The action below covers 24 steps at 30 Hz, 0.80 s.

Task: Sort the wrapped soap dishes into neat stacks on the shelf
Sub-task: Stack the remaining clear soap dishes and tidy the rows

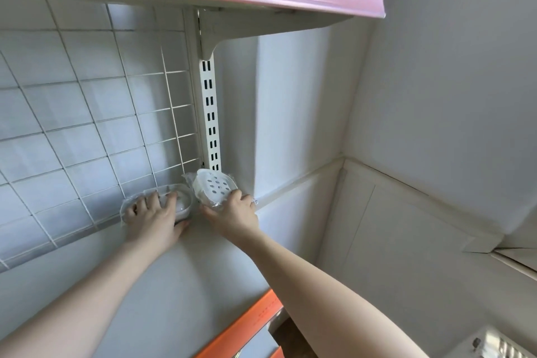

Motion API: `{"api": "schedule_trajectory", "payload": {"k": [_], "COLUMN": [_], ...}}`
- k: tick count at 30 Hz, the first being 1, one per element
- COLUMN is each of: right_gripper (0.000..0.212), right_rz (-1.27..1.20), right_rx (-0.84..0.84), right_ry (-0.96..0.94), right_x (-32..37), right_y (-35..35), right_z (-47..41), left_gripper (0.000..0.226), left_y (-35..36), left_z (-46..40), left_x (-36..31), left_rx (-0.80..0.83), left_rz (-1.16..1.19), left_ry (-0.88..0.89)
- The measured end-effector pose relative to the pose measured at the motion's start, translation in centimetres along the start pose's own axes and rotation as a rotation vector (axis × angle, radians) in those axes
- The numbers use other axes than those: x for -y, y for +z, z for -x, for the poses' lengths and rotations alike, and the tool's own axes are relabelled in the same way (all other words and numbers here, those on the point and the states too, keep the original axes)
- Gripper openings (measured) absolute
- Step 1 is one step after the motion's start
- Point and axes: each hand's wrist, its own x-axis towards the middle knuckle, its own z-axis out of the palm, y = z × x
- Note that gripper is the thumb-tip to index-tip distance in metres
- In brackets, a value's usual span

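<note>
A person's left hand [154, 213] lay over a clear-wrapped white plastic soap dish [177, 203] resting flat on the white shelf [186, 276], just left of the slotted white metal upright [211, 113], fingers draped on its rim and thumb tucked at its near side. The right hand [232, 212] gripped a second wrapped white soap dish with round drain holes [213, 184], tilted on edge at the foot of that upright, against the back corner. Neither dish yet sat on the other. The slick wrapping could let the tilted dish slide from the fingers, and a careless set-down might leave the stack crooked beside the upright.
</note>
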Motion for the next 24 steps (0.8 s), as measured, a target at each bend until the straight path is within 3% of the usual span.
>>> {"api": "schedule_trajectory", "payload": {"k": [16,21,24], "right_gripper": [0.047,0.045,0.053], "right_rz": [-0.171,-0.325,-0.377], "right_rx": [0.028,-0.028,-0.046], "right_ry": [-0.188,-0.245,-0.267], "right_x": [-2.1,-1.8,-1.4], "right_y": [-2.9,-3.6,-4.6], "right_z": [1.4,2.4,3.1], "left_gripper": [0.06,0.051,0.039], "left_y": [-2.9,-4.8,-6.1], "left_z": [2.5,3.1,3.6], "left_x": [1.0,2.4,3.3], "left_rx": [0.013,0.103,0.033], "left_rz": [0.05,0.289,0.495], "left_ry": [-0.057,-0.131,-0.207]}}
